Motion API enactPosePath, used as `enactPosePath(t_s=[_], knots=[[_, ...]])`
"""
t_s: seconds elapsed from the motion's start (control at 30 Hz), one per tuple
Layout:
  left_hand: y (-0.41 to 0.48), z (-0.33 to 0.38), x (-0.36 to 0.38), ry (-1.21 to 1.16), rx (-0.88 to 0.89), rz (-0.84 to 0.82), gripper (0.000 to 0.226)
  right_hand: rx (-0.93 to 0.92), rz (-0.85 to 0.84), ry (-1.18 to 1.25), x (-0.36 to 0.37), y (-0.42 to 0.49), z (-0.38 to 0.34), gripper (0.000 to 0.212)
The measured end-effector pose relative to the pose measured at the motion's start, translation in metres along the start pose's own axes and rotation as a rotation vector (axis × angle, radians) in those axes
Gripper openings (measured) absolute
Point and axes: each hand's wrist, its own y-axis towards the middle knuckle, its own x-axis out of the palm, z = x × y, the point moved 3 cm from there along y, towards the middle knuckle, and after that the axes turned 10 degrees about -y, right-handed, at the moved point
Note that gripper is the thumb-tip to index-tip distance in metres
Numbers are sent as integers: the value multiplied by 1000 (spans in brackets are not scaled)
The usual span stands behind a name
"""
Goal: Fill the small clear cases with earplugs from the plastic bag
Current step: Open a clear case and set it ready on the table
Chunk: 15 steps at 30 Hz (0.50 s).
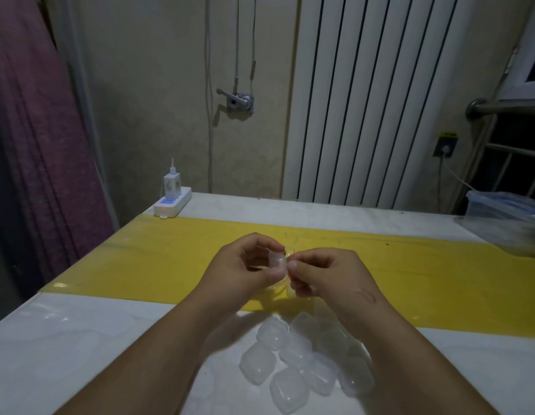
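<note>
Fingers [276, 274] of the left hand [245, 265] are curled round a small clear case [276, 259], thumb across its near face, holding it up over the yellow strip [140, 259] on the desk [80, 339]. The right hand [329, 274] meets it from the other side, thumb and forefinger pinched tight against the case's right edge. Whether they're on the lid or on an earplug going in is too small to tell. So the case sits squarely between the two hands, touching both, just left of the right fingertips. Its long axis looks roughly upright, though the clear plastic blurs that. Directly beneath the hands, crinkled film with a yellowish tint looks like the plastic bag [276, 290], so a reach for the next earplug would be a short drop straight down, with the right hand best placed for it. Closer to the person, by the right forearm, waits a heap of clear cases [290, 363] on the white desk.
</note>
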Motion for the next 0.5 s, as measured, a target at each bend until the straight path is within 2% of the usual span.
enactPosePath(t_s=[0.1, 0.17, 0.27, 0.5], knots=[[1, 2, -2, -13, 23, 30, 31, 126, 18, 95, -2, 2, 2, 16], [1, 3, -2, -56, 30, 37, 30, 185, -48, 123, 0, 1, 3, 14], [0, 5, 1, -63, 63, 24, 27, 174, -150, 166, 6, -2, 4, 21], [1, -1, -2, 37, 88, 63, 18, 104, -51, 89, 6, 1, 5, 20]])
